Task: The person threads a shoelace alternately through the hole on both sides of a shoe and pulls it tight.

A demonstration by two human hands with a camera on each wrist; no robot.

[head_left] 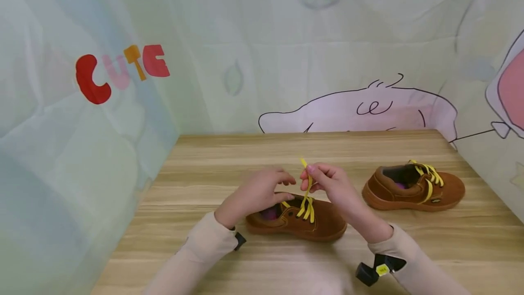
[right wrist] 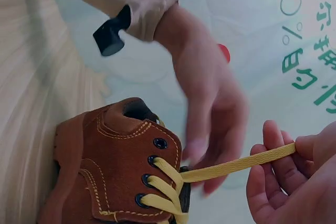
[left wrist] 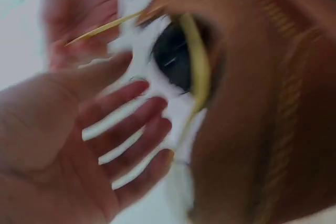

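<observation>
A brown shoe [head_left: 327,223] with yellow lacing stands on the wooden table, toe pointing right. My right hand [head_left: 336,191] pinches one end of its yellow shoelace [right wrist: 242,166] between thumb and finger. That lace runs taut from the upper eyelets to the fingertips, and the top eyelet [right wrist: 160,143] on the near side has no lace in it. Over the shoe's opening hovers my left hand [head_left: 258,192], fingers spread and slightly bent, with nothing gripped. In the left wrist view another strand of lace [left wrist: 198,72] passes close to its fingertips.
A second brown shoe [head_left: 452,192] with yellow laces stands to the right, toe also to the right. The wooden table [head_left: 229,149] ends at printed cloth walls [head_left: 245,22] behind and on both sides. Dark devices [head_left: 368,274] are strapped at the wrists.
</observation>
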